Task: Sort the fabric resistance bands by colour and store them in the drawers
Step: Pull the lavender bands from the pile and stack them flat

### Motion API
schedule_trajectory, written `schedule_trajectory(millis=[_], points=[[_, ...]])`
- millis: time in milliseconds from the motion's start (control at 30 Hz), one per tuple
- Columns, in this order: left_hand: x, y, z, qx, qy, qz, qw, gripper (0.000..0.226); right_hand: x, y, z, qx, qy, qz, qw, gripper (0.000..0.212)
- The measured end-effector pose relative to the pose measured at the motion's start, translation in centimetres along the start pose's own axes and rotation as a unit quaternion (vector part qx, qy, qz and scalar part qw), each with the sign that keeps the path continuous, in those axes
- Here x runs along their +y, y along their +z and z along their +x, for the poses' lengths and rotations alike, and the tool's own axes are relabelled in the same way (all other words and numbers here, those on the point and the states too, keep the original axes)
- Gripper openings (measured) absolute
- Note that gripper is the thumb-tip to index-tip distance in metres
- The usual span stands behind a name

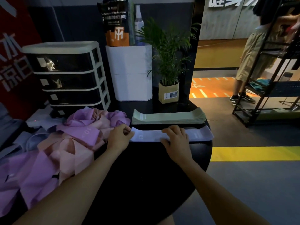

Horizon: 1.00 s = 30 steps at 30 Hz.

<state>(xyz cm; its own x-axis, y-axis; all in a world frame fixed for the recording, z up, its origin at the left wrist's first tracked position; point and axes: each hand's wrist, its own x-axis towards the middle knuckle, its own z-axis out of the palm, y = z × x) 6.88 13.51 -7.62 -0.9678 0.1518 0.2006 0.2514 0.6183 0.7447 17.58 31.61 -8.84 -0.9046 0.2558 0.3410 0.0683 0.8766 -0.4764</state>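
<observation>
The fingers (125, 129) of the left hand (119, 138) curl over and pinch the left end of a pale lilac band (149, 136) lying flat along the far right part of the round black bench (138, 168); the right hand (176, 137) rests on the middle of the same band, its fingers spread and nearly straight, pressing the fabric down; the band's right end reaches the right edge of the bench. Just beyond it, parallel and apart from it, sits a neat stack of green bands (168, 116); to the left, a loose heap of purple and pink bands (65, 143) spills across the left side of the bench, touching the left wrist; bluish bands lie at the heap's far left edge. At the far left corner stands a white-framed drawer unit (68, 75) with dark drawers, all pushed in; beside it a tall white container (132, 73) holds an orange-and-black pouch (116, 23) and a spray bottle (138, 23); a potted palm (168, 62) stands at the far right edge. Off the bench, a person (253, 54) stands by a black metal rack (272, 82).
</observation>
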Motion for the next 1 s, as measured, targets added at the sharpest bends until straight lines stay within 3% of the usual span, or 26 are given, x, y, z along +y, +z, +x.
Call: schedule_trajectory(millis=[167, 333, 433, 600, 1000], points=[[-0.7, 0.5, -0.7, 0.004, 0.03, -0.043, 0.999, 0.014, 0.3, 0.1, 0.1, -0.042, -0.016, -0.029, 0.999, 0.03], [-1.7, 0.3, -2.0, 0.013, 0.125, 0.008, 0.992, 0.043, 0.3, 0.2, 0.2, -0.044, -0.02, -0.043, 0.998, 0.03], [-2.3, 0.3, -2.3, 0.003, 0.153, 0.03, 0.988, 0.042, 0.3, 0.2, 0.1, -0.046, -0.021, -0.046, 0.998, 0.03], [-2.4, 0.8, -2.4, 0.009, 0.148, 0.03, 0.988, 0.031, 0.2, 0.4, 0.0, -0.026, -0.023, -0.065, 0.997, 0.029], [-2.3, 0.8, -2.5, 0.017, 0.135, 0.053, 0.989, 0.032, 0.2, 0.4, -0.1, -0.031, -0.025, -0.083, 0.996, 0.029]])
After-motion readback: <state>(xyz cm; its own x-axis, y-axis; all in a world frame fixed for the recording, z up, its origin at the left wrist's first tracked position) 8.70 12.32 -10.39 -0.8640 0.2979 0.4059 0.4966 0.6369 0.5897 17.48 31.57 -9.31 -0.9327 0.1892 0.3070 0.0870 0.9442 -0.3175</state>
